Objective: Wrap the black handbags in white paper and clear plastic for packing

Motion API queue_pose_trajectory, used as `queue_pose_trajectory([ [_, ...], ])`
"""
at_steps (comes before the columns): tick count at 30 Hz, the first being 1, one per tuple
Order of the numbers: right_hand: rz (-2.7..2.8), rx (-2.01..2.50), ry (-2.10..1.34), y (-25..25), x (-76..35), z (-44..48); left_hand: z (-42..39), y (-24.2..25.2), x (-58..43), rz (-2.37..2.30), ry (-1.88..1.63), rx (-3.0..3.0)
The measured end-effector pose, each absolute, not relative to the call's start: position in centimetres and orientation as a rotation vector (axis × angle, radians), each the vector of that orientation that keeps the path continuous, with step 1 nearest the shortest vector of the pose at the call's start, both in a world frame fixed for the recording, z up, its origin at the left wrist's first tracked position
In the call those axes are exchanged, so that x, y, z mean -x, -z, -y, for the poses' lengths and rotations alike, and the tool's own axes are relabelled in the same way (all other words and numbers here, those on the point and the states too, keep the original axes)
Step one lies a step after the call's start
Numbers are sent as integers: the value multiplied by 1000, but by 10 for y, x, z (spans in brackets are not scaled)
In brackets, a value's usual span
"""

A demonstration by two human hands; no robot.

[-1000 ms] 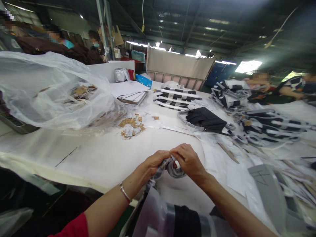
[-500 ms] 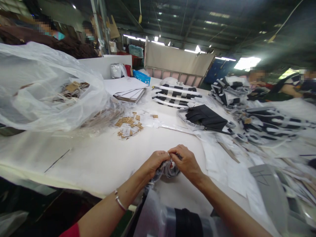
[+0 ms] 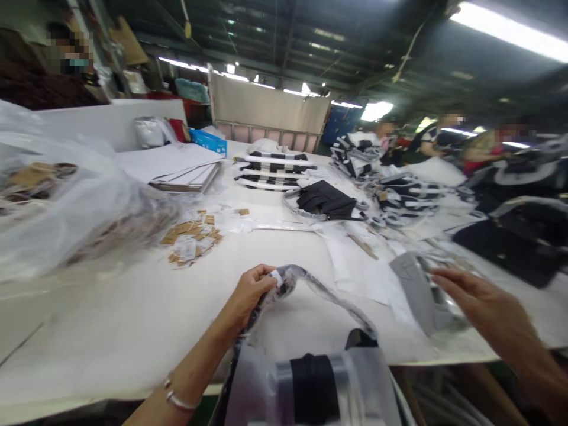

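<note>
Head | left fingers (image 3: 266,284) pinching wrapped strap (image 3: 332,293) | right fingers (image 3: 455,279) by grey object (image 3: 409,290), grasp unclear | bag (image 3: 313,387) cropped

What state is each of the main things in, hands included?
Left hand: closed on the strap
Right hand: fingers extended beside the grey object, grip unclear
Strap: plastic-wrapped, arched
Bag: partly covered in plastic
Tags: loose, heaped
Plastic sack: bulging, tags inside
Papers: stacked, edges uneven

The left hand (image 3: 251,293) grips a plastic-wrapped strap (image 3: 327,289). The right hand (image 3: 492,305) reaches a grey object (image 3: 412,290), contact unclear.
</note>
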State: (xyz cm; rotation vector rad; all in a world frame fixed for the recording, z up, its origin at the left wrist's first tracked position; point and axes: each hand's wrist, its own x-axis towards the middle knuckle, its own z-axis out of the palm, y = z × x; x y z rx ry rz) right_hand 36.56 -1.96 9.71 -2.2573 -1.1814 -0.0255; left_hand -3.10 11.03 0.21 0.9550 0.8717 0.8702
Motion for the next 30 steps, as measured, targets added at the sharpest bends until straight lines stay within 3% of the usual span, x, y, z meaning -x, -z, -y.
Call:
queue_pose_trajectory([
  [4,1051,2421,-160,-72,-432,84,-113,-6,32,-908,-819,-957],
  [10,804,2057,-762,-21,-438,107,-116,-4,33,-959,-773,-948],
  [18,601,2071,-324,-28,-461,83,-116,-4,32,-987,-767,-950],
  [24,667,2091,-718,-27,-482,71,-116,-7,30,-1018,-765,-895],
  [30,597,2088,-690,-24,-492,57,-117,-5,30,-1021,-765,-928],
])
